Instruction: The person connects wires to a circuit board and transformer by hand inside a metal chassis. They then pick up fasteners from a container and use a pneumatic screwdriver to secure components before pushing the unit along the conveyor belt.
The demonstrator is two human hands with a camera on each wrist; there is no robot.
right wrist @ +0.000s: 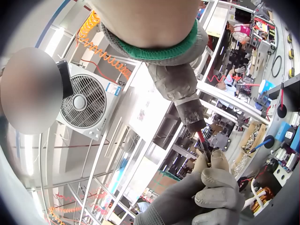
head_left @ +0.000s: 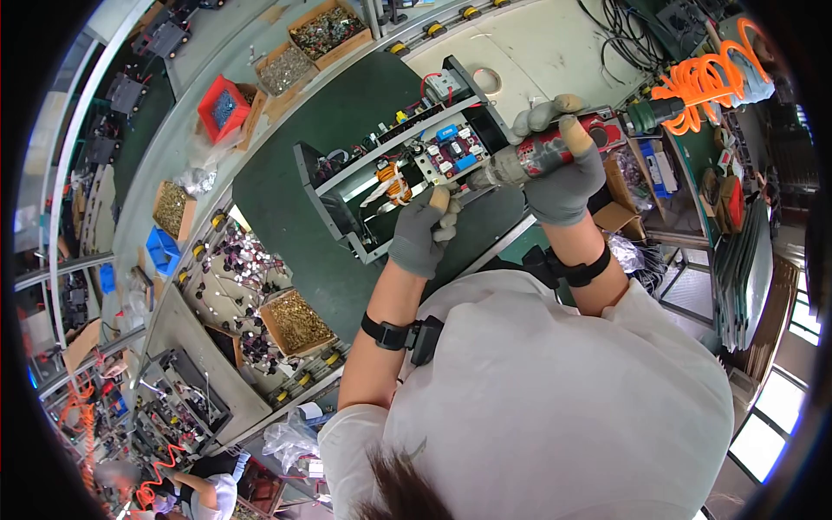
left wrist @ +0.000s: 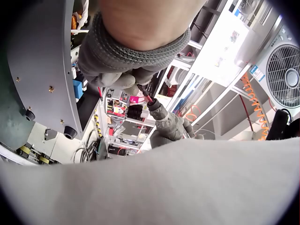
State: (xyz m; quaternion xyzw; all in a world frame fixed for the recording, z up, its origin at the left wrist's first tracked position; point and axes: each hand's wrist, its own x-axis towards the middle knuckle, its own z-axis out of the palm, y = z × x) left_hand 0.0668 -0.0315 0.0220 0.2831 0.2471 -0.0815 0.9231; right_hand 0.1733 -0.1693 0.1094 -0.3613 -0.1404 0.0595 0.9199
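Observation:
My gloved right hand [head_left: 568,178] grips a red and grey power screwdriver [head_left: 533,159], which lies nearly level and points left. Its red bit [right wrist: 201,137] runs to the fingertips of my gloved left hand [head_left: 422,232]. In the right wrist view, thumb and forefinger of the left hand pinch the dark end of that bit; I cannot tell whether a screw is there. Just beyond the hands, a dark metal chassis [head_left: 327,195] stands open-topped on the green work surface [head_left: 269,186]. Inside it show a circuit board [head_left: 451,150] with blue components and a copper-wound coil [head_left: 394,184].
An orange coiled hose [head_left: 706,80] runs from the screwdriver's rear to the upper right. Boxes of small parts [head_left: 328,33], a red bin [head_left: 223,108] and a blue bin [head_left: 162,250] line the far and left sides. A roll of tape [head_left: 487,81] lies behind the chassis.

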